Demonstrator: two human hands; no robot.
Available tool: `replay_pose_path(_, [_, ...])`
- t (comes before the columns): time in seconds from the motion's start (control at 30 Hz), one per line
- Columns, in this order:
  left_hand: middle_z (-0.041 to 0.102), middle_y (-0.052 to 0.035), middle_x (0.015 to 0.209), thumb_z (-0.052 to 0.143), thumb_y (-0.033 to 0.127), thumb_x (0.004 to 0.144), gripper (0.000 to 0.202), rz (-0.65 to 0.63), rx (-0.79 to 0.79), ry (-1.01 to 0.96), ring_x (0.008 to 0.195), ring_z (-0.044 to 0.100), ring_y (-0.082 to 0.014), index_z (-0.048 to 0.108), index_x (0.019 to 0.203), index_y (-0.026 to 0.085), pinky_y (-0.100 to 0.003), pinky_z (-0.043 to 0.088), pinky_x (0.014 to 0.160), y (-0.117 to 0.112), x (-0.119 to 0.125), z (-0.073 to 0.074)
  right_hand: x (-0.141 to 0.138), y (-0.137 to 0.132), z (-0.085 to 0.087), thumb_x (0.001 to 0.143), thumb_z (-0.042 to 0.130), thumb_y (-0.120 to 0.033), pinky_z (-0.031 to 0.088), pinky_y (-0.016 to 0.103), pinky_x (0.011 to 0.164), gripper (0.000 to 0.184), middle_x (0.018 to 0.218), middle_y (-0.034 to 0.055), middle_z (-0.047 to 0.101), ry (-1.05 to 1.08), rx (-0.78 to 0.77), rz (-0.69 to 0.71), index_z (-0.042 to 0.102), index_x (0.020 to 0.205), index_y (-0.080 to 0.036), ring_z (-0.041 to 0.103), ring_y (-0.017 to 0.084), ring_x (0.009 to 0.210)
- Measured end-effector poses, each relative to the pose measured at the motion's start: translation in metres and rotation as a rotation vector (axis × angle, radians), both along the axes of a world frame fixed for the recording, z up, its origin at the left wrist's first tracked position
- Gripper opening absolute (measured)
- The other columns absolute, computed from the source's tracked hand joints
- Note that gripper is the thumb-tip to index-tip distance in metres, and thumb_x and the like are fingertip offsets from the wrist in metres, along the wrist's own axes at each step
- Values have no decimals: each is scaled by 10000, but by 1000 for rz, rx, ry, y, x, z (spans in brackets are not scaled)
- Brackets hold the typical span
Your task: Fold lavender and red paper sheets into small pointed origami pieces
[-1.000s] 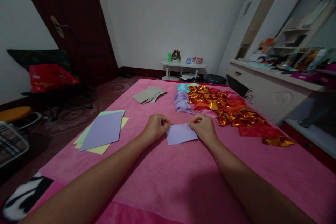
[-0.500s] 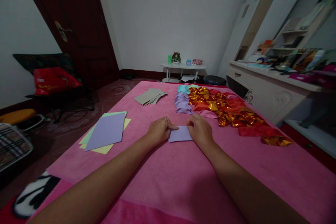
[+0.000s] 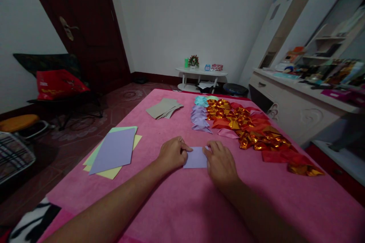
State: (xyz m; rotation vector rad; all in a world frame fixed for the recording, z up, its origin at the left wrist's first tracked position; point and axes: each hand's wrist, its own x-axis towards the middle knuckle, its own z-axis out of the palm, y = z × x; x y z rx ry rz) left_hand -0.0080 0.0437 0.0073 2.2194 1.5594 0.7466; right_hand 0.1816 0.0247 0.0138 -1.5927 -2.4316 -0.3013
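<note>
A folded sheet of purple paper [image 3: 195,158] lies flat on the pink cloth [image 3: 159,205] between my hands. My left hand [image 3: 173,152] is closed at its left edge, index finger pressed on the upper left corner. At the right edge, my right hand [image 3: 221,159] has its thumb and curled fingers on the paper's upper right part. Beyond my hands stands a column of folded purple paper pieces [image 3: 199,117], with turquoise ones [image 3: 201,101] behind them. Shiny gold folded pieces [image 3: 234,121] and red ones [image 3: 275,155] spread to the right.
Purple, green and yellow sheets [image 3: 114,152] are stacked at the left. A fanned pile of greyish sheets [image 3: 164,108] lies farther back. Past the cloth's far edge stands a small white table [image 3: 199,71]; a cream dresser [image 3: 296,98] is at the right, a chair with a red bag [image 3: 59,84] at the left.
The view has tilted slightly, so things sit a little differently in it. My right hand has shifted from a pinch at the paper's upper right edge to lying along its right side.
</note>
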Motion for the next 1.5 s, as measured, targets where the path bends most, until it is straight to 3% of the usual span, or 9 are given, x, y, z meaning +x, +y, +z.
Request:
replay_pose_path(0.1, [688,-36,811,594,305,754,182,85,-51,12,708,610,-170,756,800,236,-258,394,603,3,8,7,-1,3,-5,809,509,-90,353,351,790,272,1097,98,608,46,9,-22,679,997,-190,486,245,1001])
replay_pose_path(0.23, [710,-27,772,667,549,684,317,201,-143,66,715,635,-198,713,705,236,-263,367,592,13,18,12,-3,7,-10,814,539,-113,348,351,806,209,1083,99,622,90,72,-20,689,948,-169,495,244,1002])
replay_pose_path(0.5, [712,-1,833,706,439,709,335,160,-169,38,750,631,-174,660,977,244,-244,348,603,18,7,4,17,15,-1,867,552,-208,347,360,734,144,949,74,644,78,63,-68,695,862,-193,530,235,873])
replay_pose_path(0.63, [700,-7,823,692,399,736,226,75,-132,-1,716,610,-161,688,888,231,-247,351,609,18,4,0,19,26,1,809,634,-265,361,367,807,110,987,96,636,173,38,-56,668,804,-161,531,255,938])
replay_pose_path(0.77, [669,-4,788,686,313,755,109,16,-70,-95,696,589,-139,699,788,210,-239,367,628,17,7,-2,9,38,6,756,688,-304,330,377,912,330,1112,91,627,266,-63,97,650,1057,-174,519,263,1048])
replay_pose_path(0.9, [634,-3,748,681,251,760,66,-13,-41,-183,678,569,-124,697,732,194,-230,372,628,18,9,-6,0,51,18,770,633,-220,357,298,742,60,802,12,667,270,-353,140,687,793,-208,578,181,803])
replay_pose_path(1.07, [611,-1,722,662,275,790,118,-27,30,-226,661,550,-118,683,718,184,-235,361,626,19,8,-5,2,58,21,744,607,-209,262,247,537,96,615,-33,584,416,-513,80,602,650,-191,498,118,581])
replay_pose_path(1.3, [651,-36,800,476,379,914,276,-128,246,122,785,548,-179,675,838,204,-315,312,689,13,11,7,0,46,15,826,536,-201,287,258,612,183,648,-12,580,464,-313,253,531,643,-183,505,129,628])
replay_pose_path(1.5, [652,-55,787,430,371,932,321,-181,282,235,773,526,-190,651,809,173,-337,304,696,14,8,11,3,47,13,832,514,-179,319,256,639,180,665,-10,595,578,-361,298,532,653,-184,520,130,649])
